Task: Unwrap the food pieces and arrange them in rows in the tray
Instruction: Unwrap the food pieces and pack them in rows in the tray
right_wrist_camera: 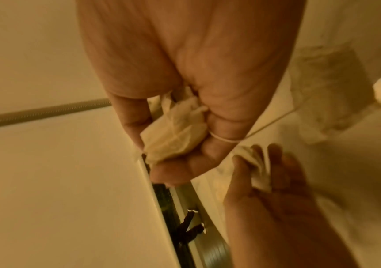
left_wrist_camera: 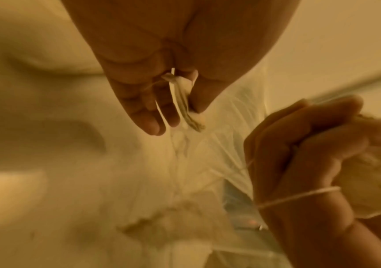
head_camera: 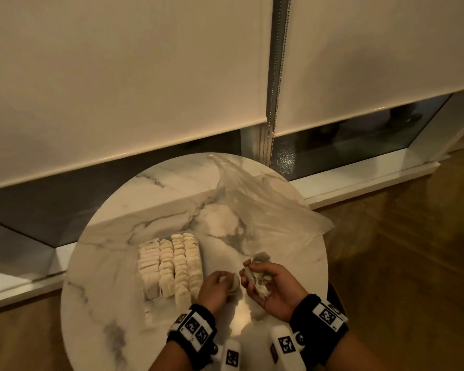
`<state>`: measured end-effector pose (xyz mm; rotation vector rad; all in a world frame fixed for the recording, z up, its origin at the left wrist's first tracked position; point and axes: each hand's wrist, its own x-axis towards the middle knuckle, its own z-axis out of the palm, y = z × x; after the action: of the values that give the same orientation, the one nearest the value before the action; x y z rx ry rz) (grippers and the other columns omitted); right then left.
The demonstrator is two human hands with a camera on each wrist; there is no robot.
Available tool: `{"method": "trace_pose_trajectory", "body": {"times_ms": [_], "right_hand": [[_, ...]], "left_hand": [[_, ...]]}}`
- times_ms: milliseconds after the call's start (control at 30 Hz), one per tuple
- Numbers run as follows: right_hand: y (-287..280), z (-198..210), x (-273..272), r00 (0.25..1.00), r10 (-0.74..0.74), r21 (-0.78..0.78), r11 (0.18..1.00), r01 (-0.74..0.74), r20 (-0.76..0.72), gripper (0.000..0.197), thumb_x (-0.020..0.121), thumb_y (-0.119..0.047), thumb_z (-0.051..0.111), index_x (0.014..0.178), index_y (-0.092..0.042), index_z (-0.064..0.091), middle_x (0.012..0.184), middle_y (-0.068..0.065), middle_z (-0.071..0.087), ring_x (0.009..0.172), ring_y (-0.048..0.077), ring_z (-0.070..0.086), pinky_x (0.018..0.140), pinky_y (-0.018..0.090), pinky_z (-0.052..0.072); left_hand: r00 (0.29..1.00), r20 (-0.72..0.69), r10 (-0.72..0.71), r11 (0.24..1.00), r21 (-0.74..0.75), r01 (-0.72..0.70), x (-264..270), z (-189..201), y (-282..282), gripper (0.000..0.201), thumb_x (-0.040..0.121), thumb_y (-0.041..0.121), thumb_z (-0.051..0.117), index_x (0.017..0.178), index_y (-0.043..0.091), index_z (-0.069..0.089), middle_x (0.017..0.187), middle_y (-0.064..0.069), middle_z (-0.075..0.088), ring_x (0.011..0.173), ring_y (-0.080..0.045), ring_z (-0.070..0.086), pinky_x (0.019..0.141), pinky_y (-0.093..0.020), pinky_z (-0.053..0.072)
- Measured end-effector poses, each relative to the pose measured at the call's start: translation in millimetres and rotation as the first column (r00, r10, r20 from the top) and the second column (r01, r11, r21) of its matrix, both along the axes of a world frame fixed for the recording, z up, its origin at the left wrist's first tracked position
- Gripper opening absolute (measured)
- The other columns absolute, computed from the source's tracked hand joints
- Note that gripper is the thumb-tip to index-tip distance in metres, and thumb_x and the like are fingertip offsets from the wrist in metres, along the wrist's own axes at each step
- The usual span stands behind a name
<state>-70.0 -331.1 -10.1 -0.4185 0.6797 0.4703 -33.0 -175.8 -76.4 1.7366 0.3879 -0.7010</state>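
Several rows of pale unwrapped food pieces (head_camera: 172, 263) fill a clear tray (head_camera: 151, 295) on the round marble table (head_camera: 99, 277). Just right of the tray, my left hand (head_camera: 221, 283) pinches a pale flat piece (head_camera: 234, 283) between thumb and fingers; in the left wrist view this piece (left_wrist_camera: 182, 98) shows edge-on with thin strings hanging from it. My right hand (head_camera: 253, 278) grips a crumpled bundle of wrappers (head_camera: 261, 281), which also shows in the right wrist view (right_wrist_camera: 175, 130). A thin white string (right_wrist_camera: 224, 139) loops round one right finger and runs off toward the left hand (right_wrist_camera: 260, 179).
A large crumpled clear plastic bag (head_camera: 268, 215) lies on the far right part of the table. Behind the table are a window sill (head_camera: 359, 180) and lowered blinds (head_camera: 118, 76). Wooden floor (head_camera: 413, 250) lies to the right.
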Motion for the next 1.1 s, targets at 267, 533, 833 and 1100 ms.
{"method": "trace_pose_trajectory", "body": {"times_ms": [267,533,833,1100], "right_hand": [[86,35,16,0.967,0.18,0.075,0.978,-0.196,0.18,0.01,0.081,0.001,0.059,0.085,-0.001,0.068,0.081,0.017,0.059,0.069,0.025,0.064,0.053,0.026,0.054],[152,9,28,0.747,0.539,-0.776,0.629,-0.049,0.389,0.013,0.077,-0.013,0.067,0.09,-0.014,0.071,0.077,0.006,0.067,0.072,0.021,0.063,0.069,0.035,0.053],[207,-10,28,0.354,0.91,-0.938,-0.294,0.184,-0.215,0.054,0.079,-0.058,0.047,0.125,-0.03,0.054,0.121,0.001,0.052,0.112,0.024,0.046,0.096,0.04,0.039],[217,13,31,0.282,0.846,-0.826,-0.516,0.226,-0.452,0.068,0.069,-0.076,0.051,0.133,-0.054,0.041,0.138,0.0,0.041,0.125,0.03,0.032,0.103,0.05,0.027]], "left_hand": [[0.772,-0.603,0.201,0.49,-0.621,-0.612,-27,28,43,0.044,0.074,0.02,0.069,0.115,0.003,0.07,0.11,-0.021,0.071,0.088,-0.038,0.072,0.066,-0.051,0.059],[0.741,-0.615,0.27,0.48,-0.581,-0.658,-28,40,114,0.045,0.087,0.024,0.042,0.121,0.007,0.066,0.124,-0.022,0.065,0.104,-0.04,0.064,0.088,-0.054,0.049],[0.806,-0.543,0.233,0.376,-0.715,-0.59,-19,55,172,0.064,0.093,0.054,0.047,0.132,0.004,0.06,0.138,-0.022,0.055,0.126,-0.039,0.054,0.113,-0.05,0.032],[0.804,-0.518,0.292,0.376,-0.711,-0.595,-9,45,188,0.048,0.099,0.038,0.041,0.103,0.006,0.077,0.117,-0.019,0.068,0.101,-0.033,0.07,0.081,-0.042,0.06]]}}
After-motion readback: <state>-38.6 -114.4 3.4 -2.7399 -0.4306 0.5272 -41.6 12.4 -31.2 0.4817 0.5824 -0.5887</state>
